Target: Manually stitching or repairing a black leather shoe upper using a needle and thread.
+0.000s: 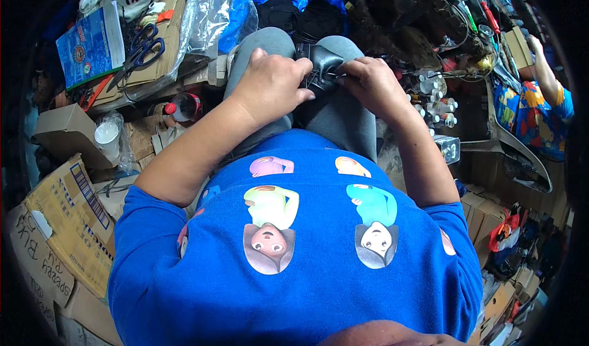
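A shiny black leather shoe lies on my lap between my grey-trousered knees. Thin dark laces cross its opening. My left hand is closed at the shoe's left side, with thumb and forefinger at the lacing; the other fingers are curled under. From the right, my right hand pinches a thin strand, which looks like a lace end, close to the opening. The shoe's lower part is hidden by my hands and lap.
At left lie blue-handled scissors, a blue book, a red-capped bottle and cardboard boxes. Several small bottles stand at right. Farther right, another person's arm shows. Black round items sit beyond my knees.
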A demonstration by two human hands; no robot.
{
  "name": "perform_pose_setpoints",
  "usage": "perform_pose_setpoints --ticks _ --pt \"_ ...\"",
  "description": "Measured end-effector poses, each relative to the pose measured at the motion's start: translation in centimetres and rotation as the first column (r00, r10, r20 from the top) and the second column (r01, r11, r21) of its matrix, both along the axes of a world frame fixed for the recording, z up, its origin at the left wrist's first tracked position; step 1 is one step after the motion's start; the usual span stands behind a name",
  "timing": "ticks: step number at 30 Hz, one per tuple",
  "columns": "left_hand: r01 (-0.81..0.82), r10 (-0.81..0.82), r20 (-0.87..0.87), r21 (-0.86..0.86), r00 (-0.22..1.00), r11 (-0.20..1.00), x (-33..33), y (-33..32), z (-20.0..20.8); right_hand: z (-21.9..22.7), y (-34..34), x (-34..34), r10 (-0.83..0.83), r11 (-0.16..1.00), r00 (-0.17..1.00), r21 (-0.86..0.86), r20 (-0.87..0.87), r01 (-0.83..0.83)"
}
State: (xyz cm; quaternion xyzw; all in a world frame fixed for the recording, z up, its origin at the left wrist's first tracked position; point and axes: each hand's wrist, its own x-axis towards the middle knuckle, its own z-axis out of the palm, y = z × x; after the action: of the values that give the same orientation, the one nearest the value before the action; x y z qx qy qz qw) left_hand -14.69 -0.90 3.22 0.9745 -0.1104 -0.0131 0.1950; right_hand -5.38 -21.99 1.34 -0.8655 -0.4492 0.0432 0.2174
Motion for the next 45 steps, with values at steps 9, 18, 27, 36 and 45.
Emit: perform_pose_setpoints --ticks 9,18,27,36,45 --pt "-0.081 0.078 -0.028 -0.083 0.997 0.993 0.3 -0.1 -0.7 0.8 0.5 0.1 0.057 0.998 0.991 -0.044 0.117 -0.052" --pt "-0.028 0.026 -0.115 -0.014 0.993 0.999 1.3 -0.3 0.1 1.4 0.5 0.1 0.043 0.982 0.989 -0.189 0.142 -0.016" --pt "-0.011 -0.018 -0.172 -0.162 0.985 0.987 1.7 0.5 -0.3 1.9 1.0 0.3 0.13 0.968 0.976 -0.238 0.177 -0.086" --pt "0.115 -0.117 0.114 0.026 0.987 0.993 0.9 1.5 -1.0 0.8 0.3 0.7 0.114 0.977 0.982 -0.194 0.15 -0.084" --pt "0.083 -0.085 0.104 0.031 0.991 0.996 -1.7 9.2 -0.7 0.2 -7.5 3.7 -0.193 0.963 0.98 -0.2 -0.056 0.178"
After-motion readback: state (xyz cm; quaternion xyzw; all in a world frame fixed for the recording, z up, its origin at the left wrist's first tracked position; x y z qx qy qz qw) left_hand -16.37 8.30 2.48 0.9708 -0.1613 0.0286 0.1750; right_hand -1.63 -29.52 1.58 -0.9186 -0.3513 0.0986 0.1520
